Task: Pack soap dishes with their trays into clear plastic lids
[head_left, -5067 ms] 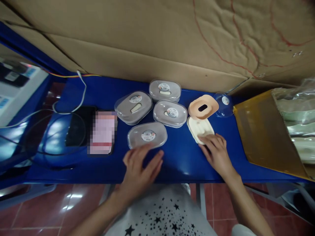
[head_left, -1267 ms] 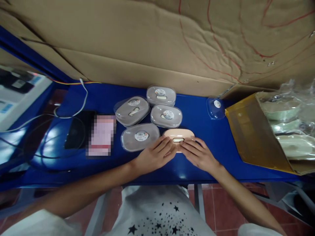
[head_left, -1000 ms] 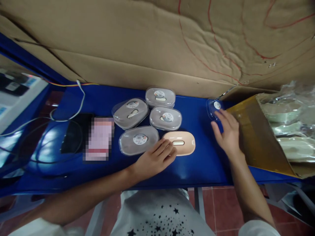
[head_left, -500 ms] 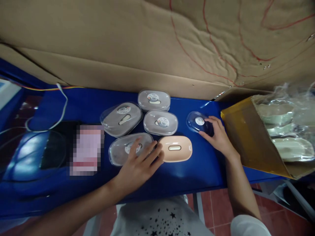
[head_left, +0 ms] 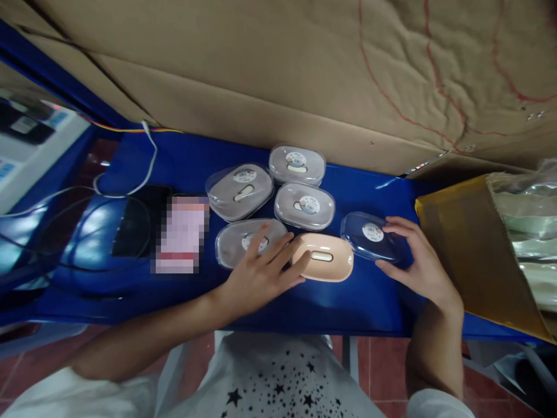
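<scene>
The peach dish [head_left: 333,268] is set near the front edge of the bench [head_left: 348,313], right of its middle, with its long axis laid left to right, roughly along that edge. A pale insert is framed by its central slot. The clear cover [head_left: 355,237] is gripped at its right end by the right hand [head_left: 429,270], its left end beside the dish. The left hand [head_left: 256,278] is held apart from the right, fingers spread over the dish's left end and the nearest of four grey dishes [head_left: 304,216], all covered. Wrapped pale dishes [head_left: 531,226] are held in the cardboard box [head_left: 470,255] at the bench's right end.
</scene>
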### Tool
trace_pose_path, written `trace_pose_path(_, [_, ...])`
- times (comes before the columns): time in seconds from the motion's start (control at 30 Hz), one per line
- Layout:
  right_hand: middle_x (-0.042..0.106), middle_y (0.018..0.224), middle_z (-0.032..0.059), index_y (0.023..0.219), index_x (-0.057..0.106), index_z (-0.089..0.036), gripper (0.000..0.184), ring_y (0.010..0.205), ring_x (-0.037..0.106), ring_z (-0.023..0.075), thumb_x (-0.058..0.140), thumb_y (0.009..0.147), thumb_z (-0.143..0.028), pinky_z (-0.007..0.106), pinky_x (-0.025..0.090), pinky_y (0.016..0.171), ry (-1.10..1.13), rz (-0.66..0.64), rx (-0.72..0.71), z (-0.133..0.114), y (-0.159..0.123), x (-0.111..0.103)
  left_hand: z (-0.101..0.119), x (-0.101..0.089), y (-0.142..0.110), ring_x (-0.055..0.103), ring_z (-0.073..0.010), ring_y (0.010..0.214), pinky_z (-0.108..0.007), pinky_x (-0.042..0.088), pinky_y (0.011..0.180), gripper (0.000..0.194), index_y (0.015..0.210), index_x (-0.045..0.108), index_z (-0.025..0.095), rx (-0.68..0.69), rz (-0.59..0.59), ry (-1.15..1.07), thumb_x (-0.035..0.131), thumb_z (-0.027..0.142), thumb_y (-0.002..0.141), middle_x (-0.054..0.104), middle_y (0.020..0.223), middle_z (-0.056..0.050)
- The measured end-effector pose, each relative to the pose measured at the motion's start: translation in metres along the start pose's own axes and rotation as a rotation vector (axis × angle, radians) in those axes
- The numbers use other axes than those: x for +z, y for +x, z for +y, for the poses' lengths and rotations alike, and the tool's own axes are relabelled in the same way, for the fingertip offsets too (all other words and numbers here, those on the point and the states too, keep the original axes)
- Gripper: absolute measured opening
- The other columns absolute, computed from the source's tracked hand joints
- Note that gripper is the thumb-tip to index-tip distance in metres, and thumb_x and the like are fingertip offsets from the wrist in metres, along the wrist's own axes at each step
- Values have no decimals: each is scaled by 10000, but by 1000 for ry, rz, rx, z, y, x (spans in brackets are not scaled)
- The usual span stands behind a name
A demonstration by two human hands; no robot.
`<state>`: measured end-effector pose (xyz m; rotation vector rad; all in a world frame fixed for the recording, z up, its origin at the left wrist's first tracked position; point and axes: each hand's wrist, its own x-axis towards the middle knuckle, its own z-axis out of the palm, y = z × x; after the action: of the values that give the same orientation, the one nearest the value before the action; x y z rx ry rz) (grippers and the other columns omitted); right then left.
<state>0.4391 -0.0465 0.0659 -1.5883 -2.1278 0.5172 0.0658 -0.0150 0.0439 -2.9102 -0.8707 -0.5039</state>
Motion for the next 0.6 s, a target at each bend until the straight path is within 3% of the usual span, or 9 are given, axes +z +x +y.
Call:
trace_pose_path(0.17, [562, 1551, 157, 1472, 539, -282, 622, 1420, 581, 364, 761, 957, -550, 559, 534, 1121, -50, -150, -171, -38, 8, 37, -1, 3, 0, 718, -306, 1278, -704, 312, 1304, 409, 1378, 638, 212, -37, 34, -6, 679, 466, 1061, 769, 1351, -127])
trace_pose_path(0.27, [589, 1534, 158, 1478, 547, -270, 617, 1412, 576, 372, 727, 979, -586, 565, 522, 1106, -150, -160, -232, -51, 11, 55, -2, 2, 2, 724, -324, 1263, -727, 299, 1299, 456, 1404, 628, 200, -62, 43, 7, 703, 469, 1043, 763, 1350, -147])
trace_pose_path(0.47, [616, 1523, 168, 1573, 490, -267, 665, 1393, 562, 397, 689, 1012, -565, 596, 523, 1078, -291, -125, -330, -52, 13, 64, -6, 0, 2, 721, -320, 1282, -715, 291, 1303, 402, 1377, 657, 179, -59, 6, 10, 692, 420, 1057, 756, 1361, -162])
trace_pose_path(0.6, [454, 1673, 171, 1636, 419, -294, 688, 1538, 425, 406, 678, 1032, -498, 626, 478, 1171, -204, -189, -322, -49, 18, 69, -6, 2, 1, 717, -327, 1281, -712, 311, 1291, 379, 1343, 677, 182, -71, -2, 20, 695, 424, 1052, 758, 1348, -175])
